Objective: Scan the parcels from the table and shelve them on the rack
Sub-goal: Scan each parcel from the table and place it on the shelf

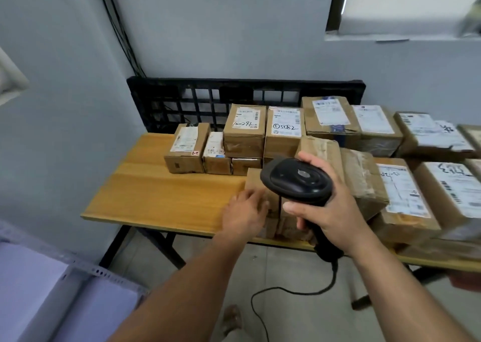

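Wooden table [156, 193], grey wall [234, 42], right hand [330, 211] gripping scanner [299, 179], left hand [242, 214] relaxed on parcel [253, 179]

A black plastic lattice panel [197, 102] stands on edge against the pale grey-blue painted wall [234, 29], its top rim level and its grid of square openings showing the wall behind. A bundle of thin black cables [117, 29] runs down the room's corner and passes behind the panel's left end. At upper right, a dark-framed window [335, 3] is covered by a white roller blind [403, 0] above a pale sill [390, 37]. Below lies a light grey tiled floor [286, 276].
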The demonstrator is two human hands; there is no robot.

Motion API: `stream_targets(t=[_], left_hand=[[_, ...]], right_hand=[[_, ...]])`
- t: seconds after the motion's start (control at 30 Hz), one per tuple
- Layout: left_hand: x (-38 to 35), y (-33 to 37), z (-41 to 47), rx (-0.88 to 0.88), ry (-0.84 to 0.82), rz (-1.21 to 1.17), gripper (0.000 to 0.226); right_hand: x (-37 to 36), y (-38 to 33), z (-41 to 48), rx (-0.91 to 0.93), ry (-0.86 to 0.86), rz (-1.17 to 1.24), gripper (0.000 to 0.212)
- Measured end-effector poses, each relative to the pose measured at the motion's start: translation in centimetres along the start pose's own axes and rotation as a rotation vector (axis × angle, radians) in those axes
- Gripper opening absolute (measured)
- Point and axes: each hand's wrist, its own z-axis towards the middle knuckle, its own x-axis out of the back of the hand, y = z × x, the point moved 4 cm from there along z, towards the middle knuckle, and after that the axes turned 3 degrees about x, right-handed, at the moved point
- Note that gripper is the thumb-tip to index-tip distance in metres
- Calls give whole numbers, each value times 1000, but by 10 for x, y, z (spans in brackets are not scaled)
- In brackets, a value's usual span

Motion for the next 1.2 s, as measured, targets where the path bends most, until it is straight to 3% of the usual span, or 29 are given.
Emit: stream_targets(t=[0.23,0.37,0.43,0.57,0.8,1.2], left_hand=[[8,-16,17,252,-4,100,80],[14,-21,20,312,-35,39,74],[16,-29,21,380,-82,-113,75],[18,-44,7,544,-207,-674,98],[38,-79,-13,466,-20,-1001,101],[87,-95,-43,329,283,-864,132]], right_hand=[[8,11,7,-71,27,26,87],[6,13,10,-81,27,40,86],[5,13,10,-83,24,50,86],[4,13,10,-85,11,62,88],[-1,11,9,-67,-30,97,87],[-32,-24,4,-3,-183,233,85]])
